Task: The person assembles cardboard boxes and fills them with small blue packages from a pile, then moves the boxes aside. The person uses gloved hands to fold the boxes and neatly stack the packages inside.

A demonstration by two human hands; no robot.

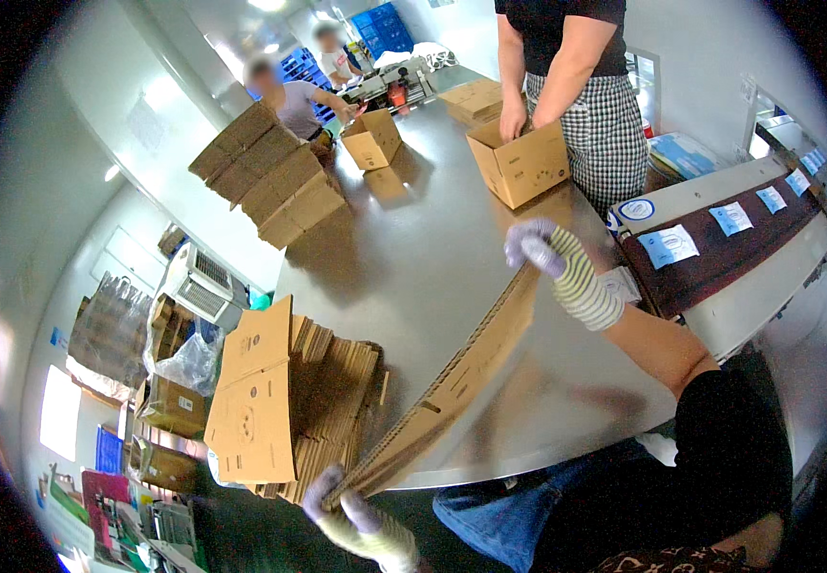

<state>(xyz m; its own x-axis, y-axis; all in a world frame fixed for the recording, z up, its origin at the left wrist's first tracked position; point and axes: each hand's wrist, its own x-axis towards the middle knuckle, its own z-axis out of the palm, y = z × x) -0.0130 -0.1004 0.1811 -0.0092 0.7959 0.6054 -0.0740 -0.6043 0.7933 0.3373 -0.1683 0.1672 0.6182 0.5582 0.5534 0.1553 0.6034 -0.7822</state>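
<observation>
Between my two hands a folded-flat cardboard box is held on edge, slanting over the near part of the steel table. My left hand, in a striped glove with purple fingertips, grips its lower left end. At its upper right end, my right hand in a matching glove is closed on the corner. A tall stack of flat boxes lies just left of the held one, its top sheet tilted outward.
Across the table a co-worker's hands reach into an open box. Another open box stands beyond, near stacked flat boxes. At right a dark conveyor belt carries several small blue-and-white packets. An air cooler stands at left.
</observation>
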